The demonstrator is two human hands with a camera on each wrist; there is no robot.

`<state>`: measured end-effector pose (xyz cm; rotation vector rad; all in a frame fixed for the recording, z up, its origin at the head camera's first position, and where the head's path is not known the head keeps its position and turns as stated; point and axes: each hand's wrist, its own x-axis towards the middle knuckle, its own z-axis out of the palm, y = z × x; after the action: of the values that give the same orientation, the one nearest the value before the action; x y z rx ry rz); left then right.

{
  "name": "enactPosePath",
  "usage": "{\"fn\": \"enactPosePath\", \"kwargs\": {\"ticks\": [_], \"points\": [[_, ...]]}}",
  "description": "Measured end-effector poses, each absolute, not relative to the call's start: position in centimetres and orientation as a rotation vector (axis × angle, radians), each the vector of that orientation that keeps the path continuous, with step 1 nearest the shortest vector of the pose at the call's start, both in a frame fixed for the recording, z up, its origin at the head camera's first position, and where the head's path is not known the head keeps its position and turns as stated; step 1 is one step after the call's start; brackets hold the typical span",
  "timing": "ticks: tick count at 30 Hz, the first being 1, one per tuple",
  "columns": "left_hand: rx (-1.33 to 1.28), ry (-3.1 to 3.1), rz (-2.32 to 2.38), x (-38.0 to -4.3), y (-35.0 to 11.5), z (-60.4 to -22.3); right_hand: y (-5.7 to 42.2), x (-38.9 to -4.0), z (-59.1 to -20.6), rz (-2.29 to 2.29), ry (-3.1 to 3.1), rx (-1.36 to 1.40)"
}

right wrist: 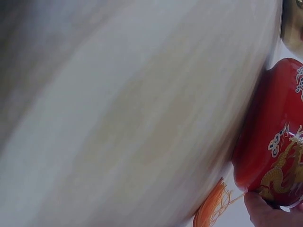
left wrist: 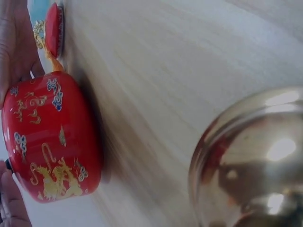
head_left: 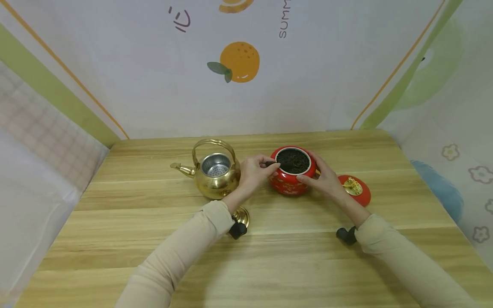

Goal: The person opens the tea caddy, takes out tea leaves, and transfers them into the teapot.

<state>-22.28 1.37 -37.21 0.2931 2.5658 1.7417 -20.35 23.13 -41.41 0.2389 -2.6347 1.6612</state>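
Note:
A round red jar (head_left: 289, 188) with gold and blue decoration stands on the table, filled with dark, dried tea-like leaves (head_left: 302, 158). My left hand (head_left: 255, 170) pinches the thin dark handle (head_left: 269, 164) of a tool whose far end reaches into the leaves; its exact shape is hard to make out. On the jar's right side, my right hand (head_left: 323, 177) holds the wall between thumb and fingers. Left of the jar sits a brass teapot (head_left: 215, 185), uncovered, with a perforated metal strainer (head_left: 216, 166) inside. The left wrist view shows the jar's side (left wrist: 52, 137) upright against the tabletop.
The jar's red lid (head_left: 363, 197) with a gold knob lies right of the right hand. A brass lid (head_left: 244, 214) is partly hidden beside the left wrist. An orange tassel (right wrist: 210, 208) hangs by the jar. Behind the wooden table (head_left: 115, 239) rises a printed cloth (head_left: 161, 98).

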Motion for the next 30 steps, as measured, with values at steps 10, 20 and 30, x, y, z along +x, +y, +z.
{"fn": "enactPosePath", "kwargs": {"ticks": [10,20,30], "points": [[0.371,2.752,1.542,-22.21,0.88,-36.78,23.17,-20.32,-41.66,1.629,-2.637,0.251],[0.269,2.632,1.722,-22.16,1.09,-37.15,23.15,-20.32,-41.42,1.658,-2.619,0.259],[0.273,2.632,1.736,-22.14,1.37,-37.27,23.29,-20.36,-41.66,1.647,-2.624,0.254]]}}
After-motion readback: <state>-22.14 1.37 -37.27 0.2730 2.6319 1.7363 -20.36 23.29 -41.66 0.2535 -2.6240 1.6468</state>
